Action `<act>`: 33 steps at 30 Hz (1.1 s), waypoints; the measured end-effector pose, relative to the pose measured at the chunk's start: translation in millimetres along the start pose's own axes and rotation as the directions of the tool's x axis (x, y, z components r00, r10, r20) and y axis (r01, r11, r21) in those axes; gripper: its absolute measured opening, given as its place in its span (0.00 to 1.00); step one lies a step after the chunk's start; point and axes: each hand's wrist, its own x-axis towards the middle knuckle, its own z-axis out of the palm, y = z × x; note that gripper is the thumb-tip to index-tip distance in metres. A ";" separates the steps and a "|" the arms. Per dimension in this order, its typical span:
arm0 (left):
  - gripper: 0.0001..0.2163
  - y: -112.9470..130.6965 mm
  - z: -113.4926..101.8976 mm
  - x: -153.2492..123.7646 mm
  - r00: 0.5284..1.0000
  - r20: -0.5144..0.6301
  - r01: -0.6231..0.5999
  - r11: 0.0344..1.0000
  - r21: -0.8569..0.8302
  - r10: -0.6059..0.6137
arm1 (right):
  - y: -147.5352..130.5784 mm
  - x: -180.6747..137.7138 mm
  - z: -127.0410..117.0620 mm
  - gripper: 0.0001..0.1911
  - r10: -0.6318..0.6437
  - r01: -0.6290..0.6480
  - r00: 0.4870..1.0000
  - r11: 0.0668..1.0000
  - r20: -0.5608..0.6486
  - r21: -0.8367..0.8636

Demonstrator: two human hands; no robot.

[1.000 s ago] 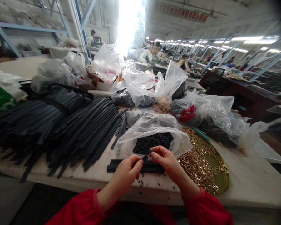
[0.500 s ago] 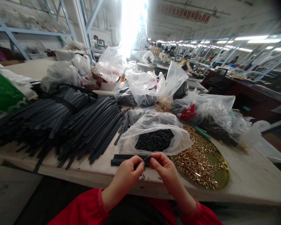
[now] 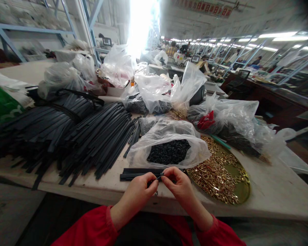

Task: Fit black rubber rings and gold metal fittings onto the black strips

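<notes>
My left hand (image 3: 141, 189) and my right hand (image 3: 178, 186) meet over the near edge of the table, both in red sleeves. Together they pinch the end of a thin black strap (image 3: 159, 177) between fingertips. Just beyond them lies a short stack of black straps (image 3: 136, 173) flat on the table. Behind that stands an open clear plastic bag of small black loops (image 3: 169, 151).
A big heap of long black straps (image 3: 74, 133) fills the table's left. A round gold tray of gold metal buckles (image 3: 222, 177) sits right of my hands. More plastic bags (image 3: 228, 123) crowd the back. The pale table (image 3: 272, 198) edge runs close to my body.
Both hands have drawn slightly nearer to me and closer together, still pinching the strap end. The view shifted a little.
</notes>
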 end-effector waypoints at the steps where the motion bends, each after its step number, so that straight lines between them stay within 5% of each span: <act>1: 0.11 -0.4 -0.2 0.2 1.000 0.007 0.005 1.000 -0.001 -0.005 | 0.5 0.2 -0.2 0.05 0.013 -0.013 1.000 1.000 -0.016 0.009; 7: 0.10 -0.1 -2.6 1.1 1.000 0.022 0.015 0.999 -0.046 -0.014 | 5.3 3.7 -1.4 0.13 0.233 -0.242 0.970 0.915 0.067 0.322; 13: 0.11 -4.9 1.7 4.2 0.999 -0.023 0.032 0.982 -0.189 -0.036 | 0.5 2.8 14.3 0.14 0.500 -0.412 0.853 0.469 0.149 0.781; 16: 0.11 -7.7 3.1 5.0 0.997 -0.067 0.029 0.977 -0.209 -0.044 | -3.6 -0.7 21.3 0.14 0.502 -0.427 0.840 0.377 0.206 0.822; 29: 0.11 -7.4 4.6 0.2 0.998 -0.067 0.012 0.995 -0.095 -0.018 | 11.5 -9.7 21.6 0.15 0.479 -0.440 0.859 0.517 0.178 0.734; 33: 0.11 -8.9 5.7 -3.8 0.998 -0.057 0.004 0.998 -0.055 -0.007 | 13.2 -11.9 17.2 0.15 0.408 -0.396 0.903 0.666 0.136 0.632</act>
